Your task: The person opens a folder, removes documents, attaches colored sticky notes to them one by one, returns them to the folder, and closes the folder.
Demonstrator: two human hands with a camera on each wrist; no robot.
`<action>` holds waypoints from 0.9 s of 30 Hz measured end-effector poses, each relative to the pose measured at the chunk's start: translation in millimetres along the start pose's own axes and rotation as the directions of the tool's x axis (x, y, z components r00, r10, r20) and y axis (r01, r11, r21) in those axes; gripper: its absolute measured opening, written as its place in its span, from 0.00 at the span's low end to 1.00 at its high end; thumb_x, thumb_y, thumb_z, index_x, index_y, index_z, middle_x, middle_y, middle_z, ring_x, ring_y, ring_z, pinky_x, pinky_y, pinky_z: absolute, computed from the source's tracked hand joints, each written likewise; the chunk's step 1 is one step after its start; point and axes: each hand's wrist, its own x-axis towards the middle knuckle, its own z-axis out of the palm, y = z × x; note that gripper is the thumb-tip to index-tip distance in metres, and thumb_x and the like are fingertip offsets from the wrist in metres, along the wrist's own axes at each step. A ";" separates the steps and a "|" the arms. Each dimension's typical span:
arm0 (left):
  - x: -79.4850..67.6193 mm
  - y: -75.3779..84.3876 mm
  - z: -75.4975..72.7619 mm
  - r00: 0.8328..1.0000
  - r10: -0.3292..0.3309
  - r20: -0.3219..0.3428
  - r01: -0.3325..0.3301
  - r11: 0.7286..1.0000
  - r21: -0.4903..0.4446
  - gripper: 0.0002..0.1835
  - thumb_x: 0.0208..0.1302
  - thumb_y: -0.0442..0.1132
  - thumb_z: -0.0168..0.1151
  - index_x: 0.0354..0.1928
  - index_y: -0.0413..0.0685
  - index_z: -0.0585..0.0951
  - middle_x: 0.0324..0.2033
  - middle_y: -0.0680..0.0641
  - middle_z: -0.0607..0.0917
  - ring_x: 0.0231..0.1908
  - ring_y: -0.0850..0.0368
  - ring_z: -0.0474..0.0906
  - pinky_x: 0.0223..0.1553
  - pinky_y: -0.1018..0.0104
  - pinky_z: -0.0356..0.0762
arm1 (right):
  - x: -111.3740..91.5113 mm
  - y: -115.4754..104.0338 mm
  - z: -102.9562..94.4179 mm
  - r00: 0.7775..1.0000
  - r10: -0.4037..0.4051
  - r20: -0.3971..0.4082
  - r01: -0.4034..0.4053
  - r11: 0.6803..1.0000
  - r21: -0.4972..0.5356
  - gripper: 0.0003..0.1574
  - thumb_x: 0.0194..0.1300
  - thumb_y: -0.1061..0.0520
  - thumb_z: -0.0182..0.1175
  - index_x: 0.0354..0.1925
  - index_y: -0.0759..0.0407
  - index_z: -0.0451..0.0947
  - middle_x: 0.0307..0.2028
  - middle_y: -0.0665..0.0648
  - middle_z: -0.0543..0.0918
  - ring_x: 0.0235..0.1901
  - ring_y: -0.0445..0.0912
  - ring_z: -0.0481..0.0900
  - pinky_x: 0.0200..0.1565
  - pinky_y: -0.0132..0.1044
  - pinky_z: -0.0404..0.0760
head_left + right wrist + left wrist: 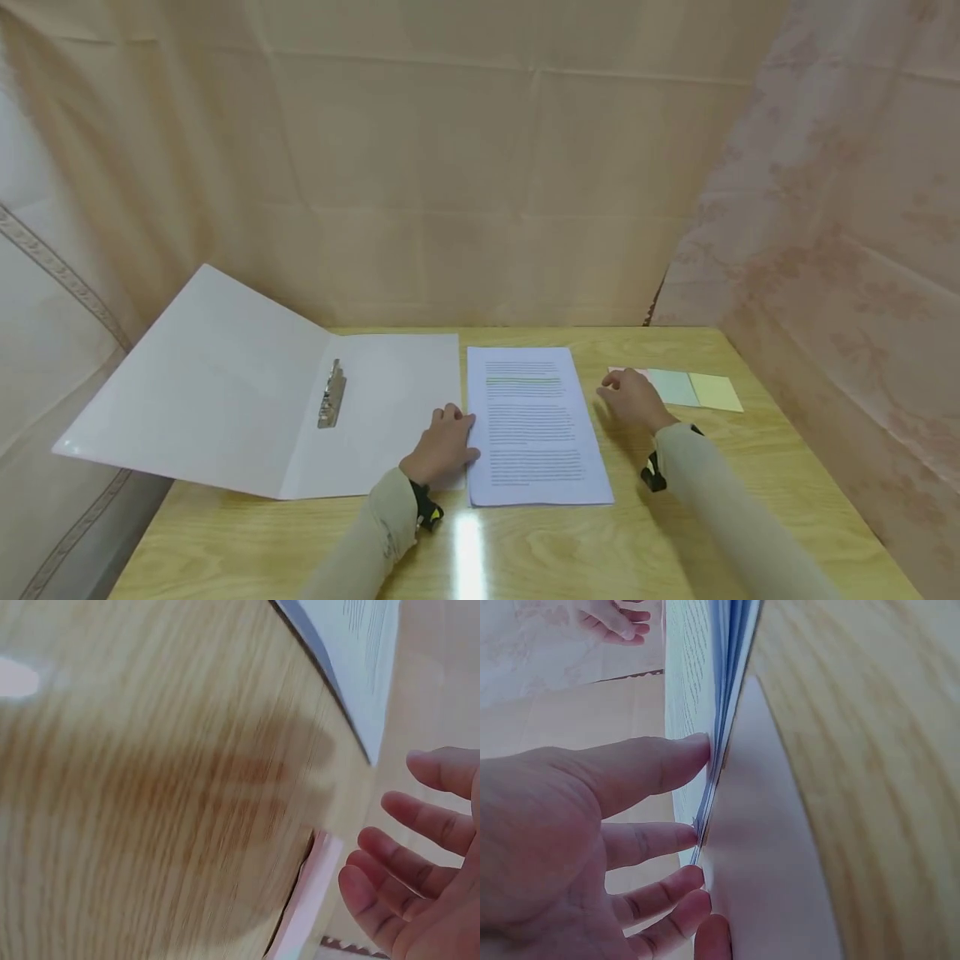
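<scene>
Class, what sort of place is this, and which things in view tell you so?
Probably an indoor desk area for paperwork, though whether home, school or office I cannot tell: a wood-grain table holds an open white folder and a stack of printed sheets.

The left forearm (360, 537) and right forearm (738, 508) reach in from the near side. The left hand (441, 448) sits near the middle, thumb set apart from its fairly straight fingers. The right hand (636, 400), slightly farther off, has gently bent fingers.
</scene>
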 end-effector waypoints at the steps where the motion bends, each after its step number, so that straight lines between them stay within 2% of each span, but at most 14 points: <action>1: 0.0 -0.3 -0.5 1.000 -0.004 0.001 0.004 1.000 0.001 0.34 0.62 0.47 0.66 0.68 0.44 0.70 0.53 0.43 0.70 0.50 0.49 0.62 0.46 0.57 0.71 | 1.1 1.3 -1.5 1.000 0.009 0.001 -0.009 1.000 0.003 0.20 0.69 0.53 0.56 0.47 0.70 0.80 0.46 0.70 0.81 0.44 0.59 0.78 0.46 0.55 0.76; 5: 0.4 0.3 -1.9 1.000 -0.010 0.004 0.010 1.000 -0.002 0.34 0.62 0.47 0.66 0.68 0.44 0.70 0.54 0.43 0.69 0.50 0.49 0.62 0.47 0.57 0.71 | 4.5 9.1 -8.4 0.998 0.067 0.010 -0.067 0.998 0.004 0.24 0.70 0.54 0.54 0.52 0.74 0.76 0.47 0.73 0.80 0.39 0.56 0.78 0.45 0.54 0.76; 10: 0.1 0.0 -2.7 1.000 0.001 0.002 -0.001 1.000 -0.008 0.35 0.62 0.48 0.66 0.69 0.44 0.69 0.55 0.43 0.69 0.51 0.49 0.62 0.48 0.57 0.71 | 7.3 20.4 -14.4 0.994 0.109 0.021 -0.109 0.994 0.002 0.28 0.69 0.55 0.53 0.57 0.78 0.72 0.37 0.69 0.86 0.28 0.49 0.78 0.44 0.53 0.77; 12: -0.3 -1.7 -3.5 1.000 0.015 -0.004 -0.015 1.000 -0.006 0.34 0.62 0.47 0.66 0.68 0.43 0.69 0.55 0.42 0.69 0.51 0.49 0.63 0.48 0.57 0.72 | 9.3 23.7 -15.7 0.993 0.112 0.039 -0.112 0.994 -0.006 0.30 0.70 0.54 0.54 0.58 0.79 0.70 0.31 0.67 0.87 0.26 0.52 0.81 0.46 0.54 0.78; 15: -1.2 -2.5 -5.9 0.999 0.042 -0.012 -0.042 0.999 -0.004 0.33 0.62 0.46 0.66 0.67 0.41 0.70 0.54 0.41 0.70 0.50 0.48 0.63 0.46 0.57 0.72 | 11.8 27.6 -18.2 0.991 0.110 0.071 -0.106 0.993 -0.060 0.33 0.68 0.51 0.57 0.58 0.79 0.70 0.38 0.70 0.86 0.42 0.63 0.81 0.53 0.58 0.75; 19: -0.8 -1.9 -9.2 0.998 0.056 -0.014 -0.056 0.998 -0.021 0.32 0.62 0.45 0.66 0.66 0.40 0.71 0.54 0.41 0.70 0.49 0.48 0.62 0.45 0.56 0.71 | 16.6 30.7 -20.2 0.987 0.104 0.121 -0.082 0.981 -0.173 0.35 0.66 0.47 0.60 0.55 0.77 0.72 0.51 0.75 0.80 0.57 0.73 0.69 0.56 0.61 0.72; 24: 0.8 -1.1 -7.8 0.999 0.044 -0.005 -0.044 0.999 -0.024 0.32 0.62 0.45 0.66 0.66 0.41 0.71 0.55 0.41 0.69 0.50 0.47 0.62 0.47 0.56 0.71 | 19.2 32.2 -20.5 0.984 0.096 0.147 -0.062 0.975 -0.215 0.33 0.66 0.47 0.60 0.53 0.76 0.74 0.50 0.74 0.80 0.53 0.70 0.74 0.54 0.60 0.74; 27: 1.3 -1.6 -5.4 0.999 0.039 -0.003 -0.039 0.999 -0.020 0.33 0.62 0.46 0.66 0.66 0.41 0.71 0.55 0.41 0.70 0.50 0.47 0.62 0.47 0.56 0.71 | 18.8 33.9 -20.9 0.984 0.076 0.159 -0.043 0.979 -0.200 0.28 0.66 0.49 0.61 0.47 0.74 0.75 0.43 0.71 0.83 0.43 0.62 0.79 0.48 0.56 0.77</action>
